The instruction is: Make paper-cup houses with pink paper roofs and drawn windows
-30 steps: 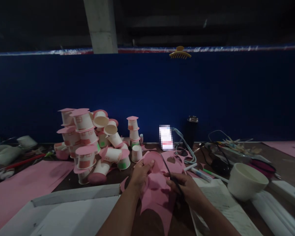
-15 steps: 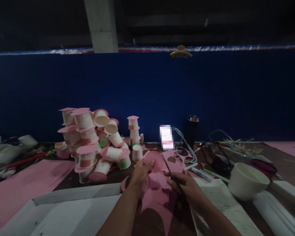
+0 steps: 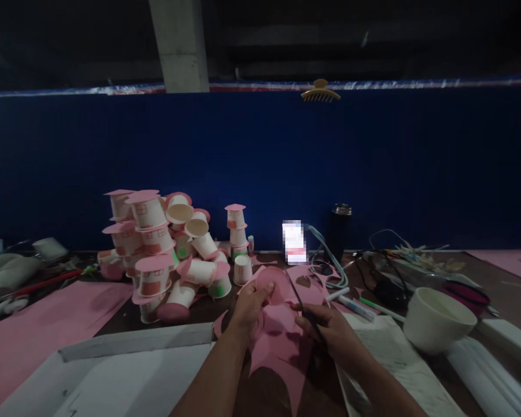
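My left hand grips the upper left part of a pink paper sheet, fingers closed on a rounded piece of it. My right hand is closed on dark scissors. Their blades point up and away, into the pink paper between my hands. The sheet hangs down toward me over the dark table, with curved cut edges.
A heap of white paper cups with pink lids stands at the left. A white cardboard box lies near me on the left, beside a large pink sheet. A white bowl, pens, cables, a dark bottle and a blue partition are around.
The hands and scissors stay nearly in place; the pink paper has shifted slightly upward between them. The view has tilted a little.
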A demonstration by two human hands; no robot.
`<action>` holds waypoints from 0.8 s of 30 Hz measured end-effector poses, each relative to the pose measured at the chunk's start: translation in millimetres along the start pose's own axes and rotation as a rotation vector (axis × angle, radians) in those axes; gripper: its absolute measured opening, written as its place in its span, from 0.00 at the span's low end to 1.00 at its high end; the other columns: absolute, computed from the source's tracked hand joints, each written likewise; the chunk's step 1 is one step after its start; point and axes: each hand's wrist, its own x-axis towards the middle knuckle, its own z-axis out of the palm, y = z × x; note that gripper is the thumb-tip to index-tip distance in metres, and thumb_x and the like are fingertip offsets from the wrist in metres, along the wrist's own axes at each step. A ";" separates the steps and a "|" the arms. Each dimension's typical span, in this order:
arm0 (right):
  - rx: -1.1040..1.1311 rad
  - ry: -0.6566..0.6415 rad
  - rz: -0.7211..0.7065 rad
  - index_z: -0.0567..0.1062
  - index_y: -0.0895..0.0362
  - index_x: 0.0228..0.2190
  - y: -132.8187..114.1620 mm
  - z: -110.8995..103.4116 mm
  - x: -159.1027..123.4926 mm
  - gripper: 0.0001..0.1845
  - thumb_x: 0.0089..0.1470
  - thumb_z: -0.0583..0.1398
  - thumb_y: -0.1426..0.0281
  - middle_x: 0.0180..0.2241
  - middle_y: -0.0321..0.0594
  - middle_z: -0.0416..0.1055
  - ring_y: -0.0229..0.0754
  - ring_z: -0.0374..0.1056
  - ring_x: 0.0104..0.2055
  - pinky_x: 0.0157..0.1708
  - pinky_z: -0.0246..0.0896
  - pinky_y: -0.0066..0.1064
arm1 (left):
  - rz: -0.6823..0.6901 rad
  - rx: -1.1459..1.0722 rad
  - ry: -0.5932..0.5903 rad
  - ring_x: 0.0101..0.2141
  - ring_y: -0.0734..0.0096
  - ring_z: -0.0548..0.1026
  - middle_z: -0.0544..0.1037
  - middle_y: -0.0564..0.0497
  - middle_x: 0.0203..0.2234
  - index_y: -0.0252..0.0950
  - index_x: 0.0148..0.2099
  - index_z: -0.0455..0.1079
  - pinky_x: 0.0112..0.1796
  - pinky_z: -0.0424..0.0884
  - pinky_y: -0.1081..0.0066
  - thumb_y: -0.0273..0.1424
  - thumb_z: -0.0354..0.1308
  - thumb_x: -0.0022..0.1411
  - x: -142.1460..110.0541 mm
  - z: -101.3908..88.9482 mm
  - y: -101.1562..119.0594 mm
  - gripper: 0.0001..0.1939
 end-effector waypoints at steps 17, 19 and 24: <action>-0.005 -0.030 -0.035 0.79 0.61 0.41 8.4 -0.9 4.1 0.25 0.41 0.67 0.60 0.18 0.32 0.64 0.31 0.56 0.20 0.19 0.53 0.24 | 0.016 0.038 0.019 0.18 0.80 0.62 0.66 0.57 0.15 0.34 0.22 0.64 0.22 0.59 0.77 0.40 0.68 0.42 -4.4 4.9 6.6 0.18; 0.005 -0.034 -0.034 0.78 0.62 0.41 8.9 -0.3 4.0 0.26 0.41 0.67 0.60 0.16 0.29 0.61 0.30 0.53 0.18 0.18 0.51 0.23 | 0.019 0.050 0.030 0.18 0.80 0.61 0.66 0.57 0.15 0.34 0.22 0.64 0.21 0.57 0.77 0.39 0.69 0.42 -4.3 4.1 6.4 0.18; 0.011 -0.021 -0.038 0.78 0.63 0.41 6.1 -0.3 2.7 0.26 0.43 0.65 0.58 0.16 0.28 0.59 0.29 0.52 0.17 0.15 0.48 0.22 | 0.021 0.075 0.042 0.18 0.82 0.59 0.64 0.59 0.14 0.34 0.20 0.64 0.20 0.54 0.78 0.38 0.69 0.42 -3.6 2.8 6.6 0.18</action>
